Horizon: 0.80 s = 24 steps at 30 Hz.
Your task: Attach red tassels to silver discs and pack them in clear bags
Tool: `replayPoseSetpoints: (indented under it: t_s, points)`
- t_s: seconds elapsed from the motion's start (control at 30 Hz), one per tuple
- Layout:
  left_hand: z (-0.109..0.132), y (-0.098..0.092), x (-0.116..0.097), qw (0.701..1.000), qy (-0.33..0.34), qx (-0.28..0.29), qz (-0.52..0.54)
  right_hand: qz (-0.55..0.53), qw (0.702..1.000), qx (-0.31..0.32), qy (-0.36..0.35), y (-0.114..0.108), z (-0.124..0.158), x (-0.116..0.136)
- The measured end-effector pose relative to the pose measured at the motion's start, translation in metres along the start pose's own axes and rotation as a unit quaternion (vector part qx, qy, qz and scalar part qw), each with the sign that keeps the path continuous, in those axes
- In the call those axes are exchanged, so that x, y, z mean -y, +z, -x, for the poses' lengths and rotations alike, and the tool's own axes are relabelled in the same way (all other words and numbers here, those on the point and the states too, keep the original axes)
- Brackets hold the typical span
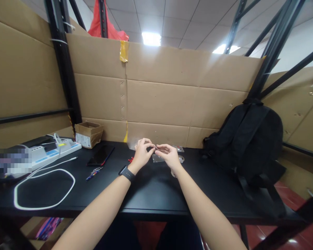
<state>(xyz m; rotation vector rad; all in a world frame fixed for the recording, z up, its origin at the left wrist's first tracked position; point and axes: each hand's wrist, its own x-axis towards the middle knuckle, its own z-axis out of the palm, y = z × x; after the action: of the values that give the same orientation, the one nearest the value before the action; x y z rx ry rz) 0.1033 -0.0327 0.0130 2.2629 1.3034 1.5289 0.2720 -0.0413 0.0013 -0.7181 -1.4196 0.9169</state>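
My left hand [142, 152], with a black watch on the wrist, and my right hand [168, 154] meet above the far middle of the black table [151, 191]. Both pinch a tiny dark part [155, 148] between their fingertips; it is too small to name. Beneath the hands lie clear plastic bags [159, 158] and a small red item [130, 160]. A round shiny piece [181, 159] rests just right of my right hand.
A black backpack [250, 139] leans at the right. A phone [101, 155], keys [94, 172], a white cable loop [45, 189], a power strip [50, 152] and a small cardboard box [89, 133] sit at the left. Cardboard walls surround the table.
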Motion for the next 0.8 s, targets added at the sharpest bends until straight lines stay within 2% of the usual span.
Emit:
replayPoseSetpoints:
  t_s: [0.17,0.3,0.57,0.73,0.8]
  points:
    - [-0.005,0.002,0.011,0.999,-0.023,0.010,0.041,0.076,0.996,0.019,-0.030,-0.003,0.000,0.008]
    - [-0.008,0.003,0.020,0.997,-0.025,0.037,0.066,0.063,0.997,0.036,-0.019,-0.005,0.000,0.006]
    - [-0.008,0.007,0.026,0.995,-0.024,0.082,0.054,0.098,0.993,0.013,-0.065,-0.008,-0.002,-0.003]
    - [-0.008,0.007,0.027,0.995,-0.018,0.083,0.044,0.139,0.988,0.003,-0.059,-0.010,-0.001,-0.003]
    - [-0.007,0.006,0.026,0.995,-0.015,0.086,0.038,0.174,0.982,0.006,-0.079,-0.011,-0.001,-0.002]
